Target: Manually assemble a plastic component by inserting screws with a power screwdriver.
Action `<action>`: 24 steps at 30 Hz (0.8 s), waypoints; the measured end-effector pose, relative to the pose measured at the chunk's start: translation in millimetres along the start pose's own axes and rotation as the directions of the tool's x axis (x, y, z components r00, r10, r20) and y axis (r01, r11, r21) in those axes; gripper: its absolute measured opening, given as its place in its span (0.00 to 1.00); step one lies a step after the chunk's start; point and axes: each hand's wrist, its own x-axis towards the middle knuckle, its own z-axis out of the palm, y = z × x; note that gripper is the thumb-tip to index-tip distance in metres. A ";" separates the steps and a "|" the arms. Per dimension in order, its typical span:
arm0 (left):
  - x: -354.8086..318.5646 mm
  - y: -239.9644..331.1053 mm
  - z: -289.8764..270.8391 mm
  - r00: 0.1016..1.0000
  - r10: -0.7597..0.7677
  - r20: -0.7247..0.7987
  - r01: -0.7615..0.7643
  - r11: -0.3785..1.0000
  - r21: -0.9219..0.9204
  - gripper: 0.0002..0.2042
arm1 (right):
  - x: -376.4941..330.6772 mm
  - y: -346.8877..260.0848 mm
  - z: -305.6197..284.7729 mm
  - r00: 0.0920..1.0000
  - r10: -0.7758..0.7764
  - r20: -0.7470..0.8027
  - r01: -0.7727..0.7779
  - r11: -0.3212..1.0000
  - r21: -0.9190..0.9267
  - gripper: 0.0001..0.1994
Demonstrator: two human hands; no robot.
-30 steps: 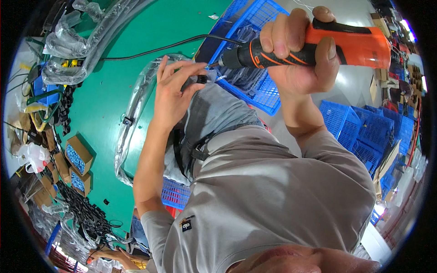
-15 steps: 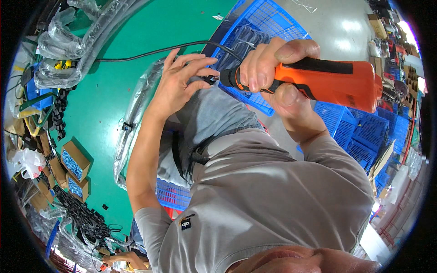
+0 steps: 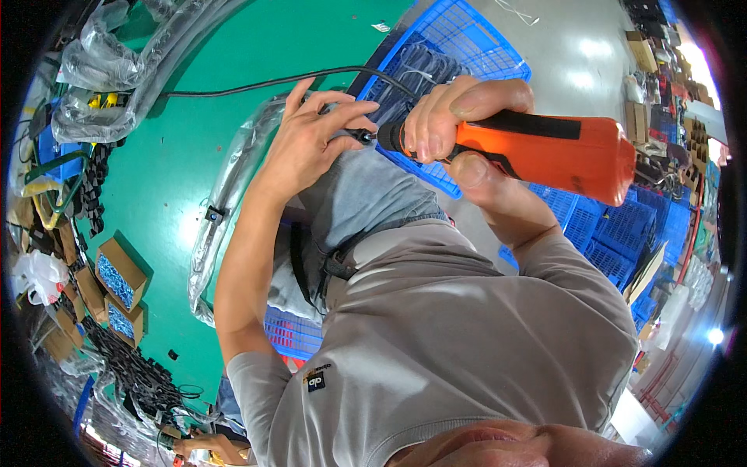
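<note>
My right hand [image 3: 443,124] is wrapped round an orange and black power screwdriver [image 3: 560,148], held nearly level with its nose pointing left. A small black part [image 3: 360,135] is pinched between the thumb and fingers of my left hand [image 3: 307,144], its other fingers spread. The screwdriver's nose is right beside the part; I cannot tell whether its bit touches it. A black cable [image 3: 257,87] runs behind both hands; its right end is hidden behind my right hand.
Beneath my hands is a green tabletop [image 3: 179,171] bearing a plastic-wrapped long piece [image 3: 226,187]. Open cartons of small blue pieces [image 3: 117,280] and a heap of black parts [image 3: 140,366] lie at left. A blue crate [image 3: 482,39] stands beyond the table; more blue crates [image 3: 615,226] are at right.
The rear of the screwdriver has dipped and come slightly left, with my right hand still round it. My left hand keeps its pinch on the small black part. The whole view has shifted a little.
</note>
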 end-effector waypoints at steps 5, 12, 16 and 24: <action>-2.3 -3.5 3.1 0.999 0.015 -0.035 -0.015 1.000 -0.010 0.27 | -6.6 13.9 2.1 1.000 -0.023 -0.020 0.023 1.000 -0.020 0.21; -0.1 -2.4 0.6 0.998 0.054 -0.013 -0.053 0.997 0.057 0.19 | -7.5 6.4 2.3 0.996 0.025 0.081 -0.015 0.992 -0.128 0.23; -1.7 -8.6 3.6 0.998 0.057 0.003 -0.057 0.998 0.015 0.18 | -7.8 13.7 2.0 0.985 0.027 0.171 -0.003 0.990 -0.140 0.17; -3.6 -9.4 4.0 0.998 0.028 -0.049 -0.030 0.999 -0.030 0.17 | 1.3 27.1 11.7 0.967 -0.140 0.212 0.173 0.974 -0.144 0.15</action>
